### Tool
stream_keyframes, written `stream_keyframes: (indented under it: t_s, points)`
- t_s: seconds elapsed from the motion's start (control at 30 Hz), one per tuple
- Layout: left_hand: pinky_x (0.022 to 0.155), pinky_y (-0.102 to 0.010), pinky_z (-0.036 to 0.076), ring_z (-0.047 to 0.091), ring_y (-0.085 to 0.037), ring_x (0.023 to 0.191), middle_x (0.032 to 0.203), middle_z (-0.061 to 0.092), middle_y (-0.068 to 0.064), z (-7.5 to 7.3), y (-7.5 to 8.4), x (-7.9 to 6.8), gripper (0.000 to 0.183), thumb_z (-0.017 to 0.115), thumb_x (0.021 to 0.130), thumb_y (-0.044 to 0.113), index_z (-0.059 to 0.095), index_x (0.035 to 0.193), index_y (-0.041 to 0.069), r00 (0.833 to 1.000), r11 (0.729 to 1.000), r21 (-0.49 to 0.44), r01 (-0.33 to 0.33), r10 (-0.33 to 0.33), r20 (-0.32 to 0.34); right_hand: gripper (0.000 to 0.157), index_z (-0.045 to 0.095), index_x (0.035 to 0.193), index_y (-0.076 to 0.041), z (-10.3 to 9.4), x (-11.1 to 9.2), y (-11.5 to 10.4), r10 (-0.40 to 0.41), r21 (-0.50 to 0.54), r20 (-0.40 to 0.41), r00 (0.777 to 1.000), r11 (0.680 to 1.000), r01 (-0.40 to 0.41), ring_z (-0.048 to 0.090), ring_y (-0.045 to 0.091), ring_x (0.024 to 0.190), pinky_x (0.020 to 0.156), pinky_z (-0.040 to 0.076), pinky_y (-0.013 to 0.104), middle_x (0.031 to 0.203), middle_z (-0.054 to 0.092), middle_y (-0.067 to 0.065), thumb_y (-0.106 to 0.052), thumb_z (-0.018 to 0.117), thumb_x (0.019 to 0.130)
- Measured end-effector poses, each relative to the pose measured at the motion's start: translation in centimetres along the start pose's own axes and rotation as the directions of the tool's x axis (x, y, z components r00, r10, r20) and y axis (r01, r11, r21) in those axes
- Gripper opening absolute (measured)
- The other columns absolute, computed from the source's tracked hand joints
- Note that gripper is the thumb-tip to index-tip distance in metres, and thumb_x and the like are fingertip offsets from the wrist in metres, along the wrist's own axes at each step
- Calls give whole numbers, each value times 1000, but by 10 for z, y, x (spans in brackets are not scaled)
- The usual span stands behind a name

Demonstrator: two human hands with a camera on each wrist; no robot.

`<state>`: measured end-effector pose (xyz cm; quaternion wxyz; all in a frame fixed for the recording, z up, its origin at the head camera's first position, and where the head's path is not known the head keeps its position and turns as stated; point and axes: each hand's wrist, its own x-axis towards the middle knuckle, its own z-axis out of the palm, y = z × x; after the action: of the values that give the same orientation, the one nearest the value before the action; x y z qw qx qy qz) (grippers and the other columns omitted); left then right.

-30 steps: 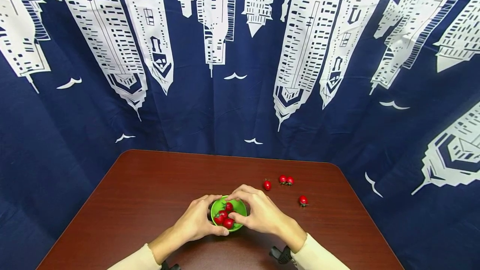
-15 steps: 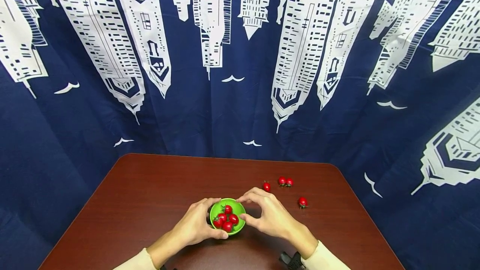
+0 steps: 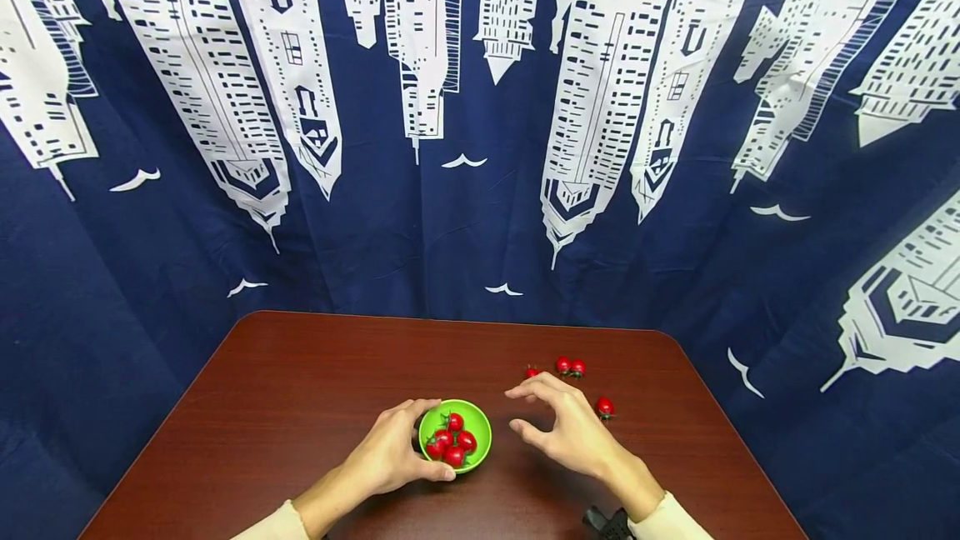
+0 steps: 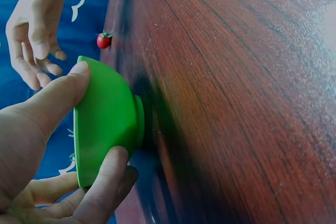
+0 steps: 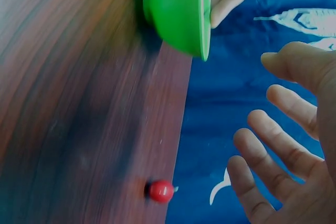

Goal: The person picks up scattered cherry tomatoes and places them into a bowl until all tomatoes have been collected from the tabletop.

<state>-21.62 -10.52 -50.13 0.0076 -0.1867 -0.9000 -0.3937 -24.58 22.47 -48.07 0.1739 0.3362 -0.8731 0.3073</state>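
Green and round, the bowl point(image 3: 476, 421) sits inside the curve of the person's left hand point(image 3: 393, 450), which grips it from the left: thumb point(image 4: 77, 80) at the near rim, fingers along the far side. Nothing is in the right hand point(image 3: 566, 427); its thumb and fingers stand well apart from each other, off to the right of the bowl and touching neither it nor any fruit.

Judging by how things lie, the work appears a little past halfway. Five red tomatoes point(image 3: 454, 457) are inside the bowl, clustered toward the gripping hand, green stalks showing on some; the bowl's inner wall is bare on the side away from that grip. Four more lie outside on the brown table point(image 3: 300, 390). One tomato point(image 3: 531, 372) is just beyond the right fingertips, partly hidden by them; a pair of tomatoes point(image 3: 563, 366) sits side by side farther beyond that hand; a lone tomato point(image 3: 604, 407) lies near its outer side. Those four seem to be what is left.

Whether the bowl's foot point(image 4: 140, 121) quite touches the table below the grip is hard to tell.
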Motion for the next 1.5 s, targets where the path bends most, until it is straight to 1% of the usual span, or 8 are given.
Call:
stream_keyframes:
  t_s: [0.23,0.37,0.6,0.8,0.93,1.1,1.33,1.5]
  points:
    - [92,-31,63,71,-16,106,142,77,-9,1,2,1,102,114,71,39,69,156,5,1000,1000,7,6,-6,8,47,83,129,-27,-16,-11,21,12,-48,-62,998,999,-15,74,8,106,93,66,38,126,82,-10,-14,101,88]
    - [92,-32,63,71,-16,106,142,77,-8,1,3,1,102,114,71,39,69,156,6,1000,1000,10,9,-9,8,47,83,129,-28,-29,-17,33,56,-73,-82,995,995,-62,72,5,106,92,67,40,125,81,-12,-15,102,87]
    - [94,-32,63,72,-15,106,138,78,-5,0,3,-1,102,114,70,39,70,155,6,1000,1000,13,6,-6,9,48,83,131,-26,-46,-30,53,132,-107,-92,987,984,-141,75,7,109,89,67,34,129,81,-11,-17,102,88]
    - [92,-31,63,71,-14,104,135,78,-4,-3,3,-2,100,114,69,38,70,155,8,1000,1000,15,9,-9,5,46,83,132,-19,-56,-37,69,185,-116,-96,978,974,-196,76,5,105,88,70,40,131,80,-7,-18,102,90]
    - [92,-32,63,71,-15,106,133,79,-4,-3,3,-2,99,115,69,38,71,154,9,1000,1000,16,5,-5,8,47,84,132,-20,-61,-41,77,191,-154,-108,976,966,-207,78,9,111,94,68,43,129,81,-8,-21,103,90]
    - [92,-32,62,70,-16,106,136,78,-5,-3,3,-2,100,114,70,37,70,155,8,1000,1000,13,11,-11,14,48,83,134,-22,-64,-48,89,230,-169,-81,970,956,-241,78,17,115,98,67,47,130,80,-7,-25,102,91]
    - [92,-34,64,72,-18,107,136,78,-7,-2,1,0,100,114,71,37,69,155,6,1000,1000,2,4,-4,20,54,81,138,-14,-70,-52,104,292,-136,-22,956,947,-292,79,33,114,83,62,31,131,79,4,-29,103,91]
    - [93,-35,64,70,-18,109,138,78,-8,-1,2,3,101,114,71,38,69,156,5,1000,1000,17,1,-1,21,61,79,141,-10,-72,-52,109,331,-124,21,943,937,-327,77,34,115,85,63,30,134,78,9,-31,103,89]
